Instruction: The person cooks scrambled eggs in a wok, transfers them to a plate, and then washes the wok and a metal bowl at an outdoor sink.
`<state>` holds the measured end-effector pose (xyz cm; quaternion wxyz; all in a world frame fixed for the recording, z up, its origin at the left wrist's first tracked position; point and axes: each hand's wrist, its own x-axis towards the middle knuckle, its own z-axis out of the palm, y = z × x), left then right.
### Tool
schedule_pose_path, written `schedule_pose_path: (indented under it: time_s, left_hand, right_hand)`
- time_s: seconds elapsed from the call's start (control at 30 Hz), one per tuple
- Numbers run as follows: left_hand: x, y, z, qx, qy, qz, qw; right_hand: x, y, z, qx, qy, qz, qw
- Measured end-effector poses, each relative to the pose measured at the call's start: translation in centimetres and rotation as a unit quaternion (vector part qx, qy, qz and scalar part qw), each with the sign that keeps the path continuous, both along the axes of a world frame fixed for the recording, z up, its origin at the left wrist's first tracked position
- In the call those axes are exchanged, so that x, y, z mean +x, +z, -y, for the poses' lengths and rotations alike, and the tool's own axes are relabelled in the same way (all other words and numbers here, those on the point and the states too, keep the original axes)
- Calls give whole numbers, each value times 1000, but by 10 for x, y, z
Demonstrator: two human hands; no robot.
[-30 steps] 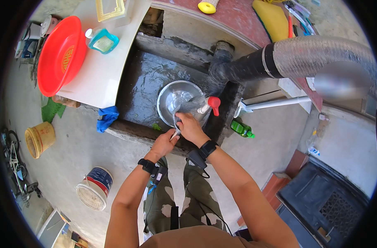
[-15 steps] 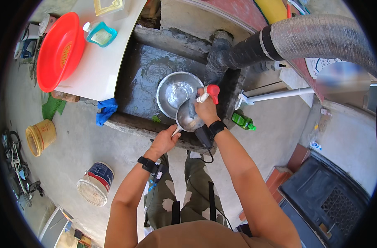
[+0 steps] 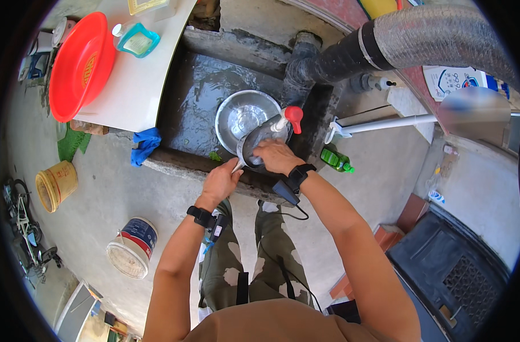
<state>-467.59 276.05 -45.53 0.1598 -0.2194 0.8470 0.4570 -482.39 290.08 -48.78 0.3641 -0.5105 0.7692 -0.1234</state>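
Observation:
My left hand [image 3: 219, 181] grips the short, pale handle of a small metal pan [image 3: 265, 134], tilted over the near edge of the sink. Inside the pan is my right hand [image 3: 276, 156], its fingers bent down against the inner surface; whether they pinch something there is hidden. Right above the pan's far rim is a white tap with a red handle [image 3: 294, 117]. A round metal basin [image 3: 237, 112] stands on the floor of the dark concrete sink [image 3: 194, 85], just behind the pan and partly covered by it.
A white board [image 3: 123, 105] at the left carries a red tub [image 3: 82, 68] and a teal bottle [image 3: 137, 41]. A blue cloth [image 3: 146, 146] hangs at the sink's corner. Right of the sink lies a green bottle [image 3: 336, 159]. Two buckets stand on the floor left; a large duct [image 3: 425, 37] crosses the upper right.
My right hand has come down from beside the tap into the pan. The pan is tilted more, and its handle, with my left hand on it, has shifted slightly left and up.

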Motion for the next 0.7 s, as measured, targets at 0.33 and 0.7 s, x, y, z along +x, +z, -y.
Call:
schedule_pose_path:
  time_s: [0.33,0.7]
  left_hand:
    - [5,-5,-9,25,42,37,998]
    - [17,14,-6,36,-20,86,995]
  right_hand:
    - [14,-2,-6,-24,-73,-19,997]
    - [25,21,33,-199,29,-159,967]
